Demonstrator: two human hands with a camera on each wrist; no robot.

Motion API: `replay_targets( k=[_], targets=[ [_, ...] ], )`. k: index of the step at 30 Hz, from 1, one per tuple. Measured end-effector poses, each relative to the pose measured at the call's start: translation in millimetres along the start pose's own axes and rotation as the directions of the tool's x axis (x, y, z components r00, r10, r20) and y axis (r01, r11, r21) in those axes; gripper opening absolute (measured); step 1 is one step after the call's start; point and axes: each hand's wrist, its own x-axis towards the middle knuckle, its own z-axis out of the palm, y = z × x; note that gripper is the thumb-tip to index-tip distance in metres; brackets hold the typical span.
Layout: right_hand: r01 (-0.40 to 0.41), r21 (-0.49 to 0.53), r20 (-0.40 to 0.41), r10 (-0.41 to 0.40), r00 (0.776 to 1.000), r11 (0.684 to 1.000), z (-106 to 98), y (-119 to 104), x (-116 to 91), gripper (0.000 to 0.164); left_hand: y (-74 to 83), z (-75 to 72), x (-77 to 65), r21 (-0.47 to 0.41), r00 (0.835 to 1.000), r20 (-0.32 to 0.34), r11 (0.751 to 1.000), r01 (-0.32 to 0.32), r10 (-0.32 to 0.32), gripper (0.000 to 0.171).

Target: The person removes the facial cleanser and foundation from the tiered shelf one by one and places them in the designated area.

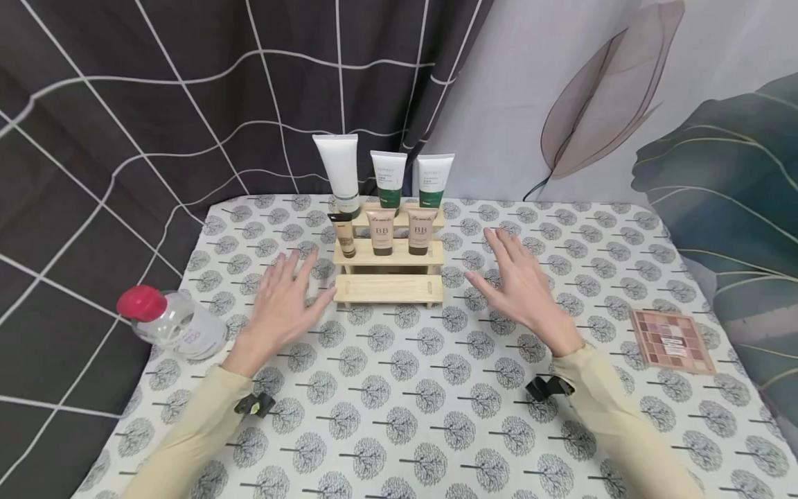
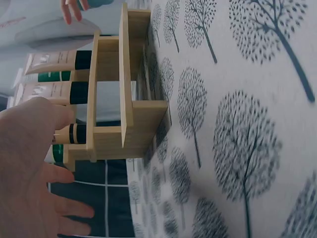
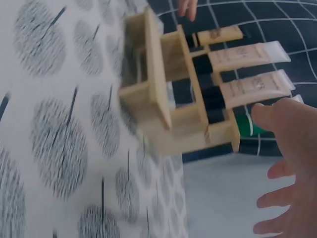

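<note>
My left hand [image 1: 280,298] is held over the cloth to the left of a three-step wooden stand [image 1: 389,289], its fingers spread and holding nothing. To the right of the stand my right hand [image 1: 517,284] is also spread, with nothing in it. White-and-green tubes [image 1: 389,177] and a taller white tube [image 1: 339,173] stand on the top step. The middle step bears two pink BB cream tubes [image 1: 381,232] and a small gold tube [image 1: 343,235] with a dark top. No tube stands on the lowest step. Both wrist views show the stand sideways.
A clear bottle [image 1: 187,329] with a red cap stands tilted in view at the left edge. An eyeshadow palette [image 1: 673,341] lies at the right. Tree-patterned cloth [image 1: 430,416] covers the table. A dark checked curtain [image 1: 206,90] and a pale leaf-print curtain [image 1: 505,104] hang behind.
</note>
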Motion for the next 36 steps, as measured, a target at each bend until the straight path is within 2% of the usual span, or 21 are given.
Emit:
replay_targets(
  k=[3,6,10,14,18,22,26,32,36],
  targets=[
    [0.034,0.104,-0.065,-0.027,0.998,0.994,3,-8,8,0.077,2.6,4.2,2.0,-0.09,1.0,-0.003,0.996,-0.005,0.005,0.079],
    [0.068,0.202,-0.128,-0.042,0.991,0.977,7,-16,16,0.07,8.0,9.3,5.7,-0.198,1.0,-0.017,0.98,0.008,-0.012,0.072],
    [0.083,0.345,-0.158,-0.029,0.987,0.935,15,-27,27,0.06,16.6,16.9,12.4,-0.31,0.996,-0.063,0.95,0.038,-0.061,0.063],
    [0.062,0.476,-0.147,0.01,0.989,0.877,25,-37,38,0.053,21.3,25.0,18.7,-0.404,0.99,-0.089,0.913,0.062,-0.106,0.061],
    [0.041,0.559,-0.137,0.043,0.99,0.828,33,-44,47,0.05,22.2,32.1,23.2,-0.515,0.989,-0.077,0.854,0.073,-0.13,0.06],
    [0.046,0.622,-0.139,0.053,0.989,0.782,41,-49,55,0.047,22.4,39.4,25.6,-0.611,0.988,-0.065,0.788,0.073,-0.142,0.059],
    [0.051,0.667,-0.141,0.059,0.988,0.743,50,-51,61,0.045,21.8,46.7,25.7,-0.662,0.984,-0.063,0.745,0.085,-0.168,0.058],
    [0.024,0.683,-0.147,0.105,0.984,0.73,62,-54,66,0.038,22.3,54.6,23.0,-0.707,0.977,-0.054,0.699,0.109,-0.207,0.053],
    [-0.017,0.691,-0.129,0.146,0.981,0.722,65,-55,66,0.034,22.6,59.9,20.2,-0.725,0.971,-0.061,0.679,0.115,-0.23,0.051]
  ],
)
